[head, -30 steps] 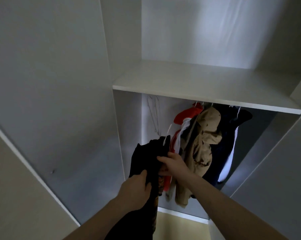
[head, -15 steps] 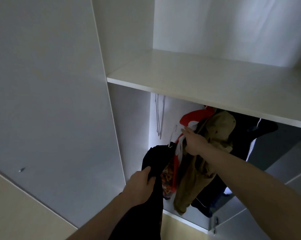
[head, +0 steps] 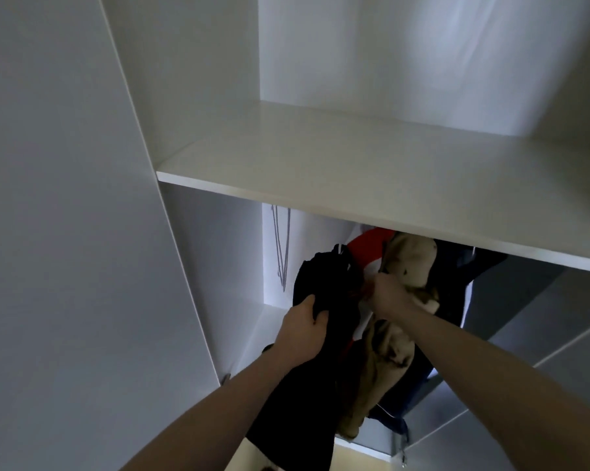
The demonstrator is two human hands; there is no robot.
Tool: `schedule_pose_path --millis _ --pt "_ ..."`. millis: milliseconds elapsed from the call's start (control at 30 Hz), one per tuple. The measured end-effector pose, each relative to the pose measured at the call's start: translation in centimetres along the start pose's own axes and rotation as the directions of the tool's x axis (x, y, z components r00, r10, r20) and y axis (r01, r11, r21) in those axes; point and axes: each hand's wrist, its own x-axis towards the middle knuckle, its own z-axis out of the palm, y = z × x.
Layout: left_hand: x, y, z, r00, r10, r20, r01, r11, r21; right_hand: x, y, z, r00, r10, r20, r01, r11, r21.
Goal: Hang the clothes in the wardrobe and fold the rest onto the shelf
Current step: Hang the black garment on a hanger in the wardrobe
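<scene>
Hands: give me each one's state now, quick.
Left hand: closed, gripping the black garment.
Right hand: fingers curled among the hanging clothes; what it holds cannot be told.

Garments [head: 409,266] under shelf [head: 354,171] (empty hangers [head: 281,246] left).

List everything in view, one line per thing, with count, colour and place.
shelf: one, white, spans the wardrobe above the hanging clothes.
wire hangers: count unclear, grey, hang bare at the left under the shelf.
black garment: one, black, left end of the hanging row, drapes down past the left forearm.
red and white garment: one, hangs right of the black one.
tan garment: one, beige, hangs right of the red one.
dark garments: count unclear, navy or black, far right, partly hidden.
left hand: one, grips the black garment.
right hand: one, curled among the hanging clothes; what it holds is unclear.
</scene>
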Motion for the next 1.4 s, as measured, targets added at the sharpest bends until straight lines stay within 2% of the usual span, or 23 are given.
schedule_pose_path --millis 33,133,200,267,300,333,400,467,633,800,933,1067,1233,1400 --pt "1.4 0.0 0.4 1.000 -0.002 0.003 0.002 1.000 -0.019 0.1 0.7 0.2 0.998 0.032 -0.045 -0.030 0.998 0.060" --pt "4.7 0.2 0.8 1.000 0.000 -0.002 0.000 0.997 -0.075 2.0 2.9 1.4 0.997 -0.066 -0.037 0.068 0.995 0.070" --pt "7.0 0.4 0.8 1.000 0.014 0.007 -0.013 0.995 -0.096 4.5 6.1 3.7 0.968 -0.241 -0.073 0.249 0.961 0.118" --pt "9.1 0.8 0.9 1.000 0.024 0.010 -0.023 0.993 -0.115 4.0 6.4 4.3 0.945 -0.316 -0.083 0.324 0.938 0.122" --pt "10.2 1.0 1.0 1.000 0.029 0.008 -0.028 0.992 -0.121 2.5 4.7 2.9 0.948 -0.306 -0.087 0.314 0.945 0.091" --pt "11.1 1.3 1.1 0.999 0.040 0.007 -0.039 0.992 -0.123 1.2 2.8 1.0 0.968 -0.243 -0.053 0.247 0.966 0.080" --pt "12.7 1.5 1.5 0.998 0.065 0.013 -0.063 0.992 -0.107 0.2 1.8 0.0 0.991 -0.084 -0.107 0.093 0.993 0.079" --pt "13.7 1.4 2.2 0.996 0.083 0.009 -0.082 0.994 -0.075 0.0 1.9 0.6 0.987 -0.053 -0.153 0.077 0.984 0.159" --pt "16.0 0.9 3.1 0.997 0.079 -0.010 -0.080 0.995 -0.059 -0.5 1.4 1.1 0.988 0.104 -0.117 -0.082 0.980 0.180" --pt "18.2 0.4 2.8 0.995 0.023 0.094 -0.023 1.000 -0.001 -0.5 0.2 1.3 0.980 0.138 -0.142 -0.106 0.972 0.209" --pt "18.2 -1.4 3.3 0.977 -0.060 0.206 0.048 0.997 0.066 -0.9 -0.8 1.7 0.959 0.230 -0.166 -0.175 0.940 0.295" --pt "17.9 -2.1 3.2 0.982 -0.050 0.185 0.037 0.997 0.074 -1.6 -1.7 2.3 0.952 0.244 -0.188 -0.183 0.939 0.292" --pt "16.1 -3.3 1.5 0.979 0.045 0.200 -0.062 0.995 0.076 -2.6 -2.6 2.9 0.947 0.193 -0.258 -0.096 0.934 0.345" --pt "13.9 -5.3 -1.4 0.989 0.058 0.136 -0.056 0.998 -0.014 -2.4 -3.8 3.9 0.910 0.211 -0.357 -0.044 0.905 0.423"
